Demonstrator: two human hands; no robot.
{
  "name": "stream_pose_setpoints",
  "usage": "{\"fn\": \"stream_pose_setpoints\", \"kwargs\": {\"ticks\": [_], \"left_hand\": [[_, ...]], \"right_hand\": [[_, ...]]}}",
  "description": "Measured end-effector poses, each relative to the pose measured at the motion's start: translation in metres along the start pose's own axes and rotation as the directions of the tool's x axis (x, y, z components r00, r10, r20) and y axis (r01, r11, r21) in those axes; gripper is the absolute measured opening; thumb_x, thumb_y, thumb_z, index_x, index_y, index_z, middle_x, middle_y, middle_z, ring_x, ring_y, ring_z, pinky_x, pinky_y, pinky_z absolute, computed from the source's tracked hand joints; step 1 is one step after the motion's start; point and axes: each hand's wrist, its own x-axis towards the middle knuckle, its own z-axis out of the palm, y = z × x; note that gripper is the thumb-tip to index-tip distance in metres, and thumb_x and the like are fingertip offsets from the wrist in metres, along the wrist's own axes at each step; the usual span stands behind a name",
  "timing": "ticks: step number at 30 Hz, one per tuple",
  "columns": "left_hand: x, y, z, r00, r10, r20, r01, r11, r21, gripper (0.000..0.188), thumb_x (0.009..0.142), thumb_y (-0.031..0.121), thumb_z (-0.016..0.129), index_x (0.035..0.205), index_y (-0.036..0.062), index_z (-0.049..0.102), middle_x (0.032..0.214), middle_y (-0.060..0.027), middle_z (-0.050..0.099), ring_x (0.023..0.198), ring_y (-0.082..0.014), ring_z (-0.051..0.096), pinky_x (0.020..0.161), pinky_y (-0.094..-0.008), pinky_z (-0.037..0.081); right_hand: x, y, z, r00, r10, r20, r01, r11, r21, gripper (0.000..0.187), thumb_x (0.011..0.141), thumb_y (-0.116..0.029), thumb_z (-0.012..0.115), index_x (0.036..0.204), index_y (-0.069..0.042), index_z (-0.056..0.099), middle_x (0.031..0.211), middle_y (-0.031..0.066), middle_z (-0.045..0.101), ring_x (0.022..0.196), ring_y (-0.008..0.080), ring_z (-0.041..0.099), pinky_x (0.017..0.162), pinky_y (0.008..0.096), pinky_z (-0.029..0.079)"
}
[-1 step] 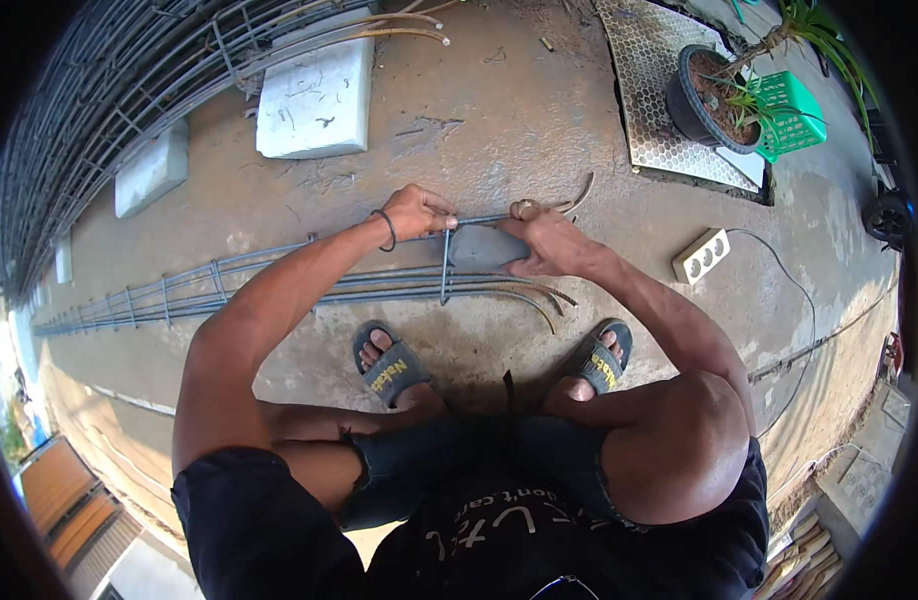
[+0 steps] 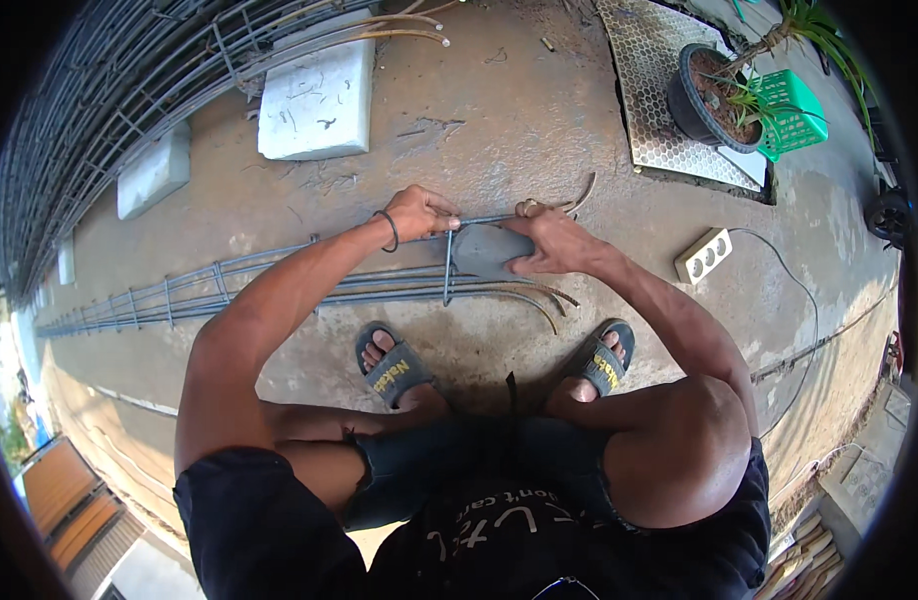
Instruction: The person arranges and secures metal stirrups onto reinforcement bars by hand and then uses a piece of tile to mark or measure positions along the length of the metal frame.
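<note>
A long, narrow cage of steel rebar (image 2: 394, 284) lies across the floor before my feet, running off to the left. My left hand (image 2: 421, 213) is closed, thumb and fingers pinching the far bar where the end stirrup (image 2: 448, 268) meets it. To the right, my right hand (image 2: 557, 240) curls its fingers around the same rebar (image 2: 487, 218) near its bent end. Under the right hand, beside the stirrup, a smooth grey rounded shape (image 2: 489, 252) shows; whether it is an object or a floor patch I cannot tell.
More rebar cages (image 2: 109, 120) are stacked at the far left, near white blocks (image 2: 314, 105). A white power strip (image 2: 703, 256) with a cord lies to the right. Beyond it stand a potted plant (image 2: 701, 100) and a green basket (image 2: 794, 112). My sandalled feet (image 2: 394, 372) are close to the near bars.
</note>
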Motion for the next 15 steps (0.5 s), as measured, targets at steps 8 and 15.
{"fn": "stream_pose_setpoints", "kwargs": {"ticks": [8, 15], "left_hand": [[0.002, 0.002, 0.002, 1.0, 0.005, 0.009, -0.006, 0.994, 0.105, 0.029, 0.083, 0.02, 0.072, 0.102, 0.0003, 0.066, 0.069, -0.0049, 0.066, 0.055, -0.0087, 0.053, 0.049, -0.0236, 0.044], [0.002, 0.002, 0.004, 0.997, 0.076, -0.001, -0.075, 0.985, 0.153, 0.028, 0.083, 0.022, 0.072, 0.101, 0.0011, 0.067, 0.067, -0.0043, 0.065, 0.055, -0.0087, 0.054, 0.05, -0.0236, 0.043]], "right_hand": [[-0.009, 0.025, 0.026, 0.948, 0.21, 0.238, -0.316, 0.706, 0.634, 0.055, 0.081, -0.041, 0.069, 0.117, 0.0, 0.061, 0.098, 0.0158, 0.065, 0.087, 0.0255, 0.061, 0.075, 0.0364, 0.05], [0.003, 0.032, 0.035, 0.92, 0.224, 0.323, -0.389, 0.636, 0.667, 0.05, 0.09, -0.041, 0.06, 0.122, -0.003, 0.059, 0.097, 0.0092, 0.065, 0.087, 0.0204, 0.06, 0.075, 0.0329, 0.05]]}}
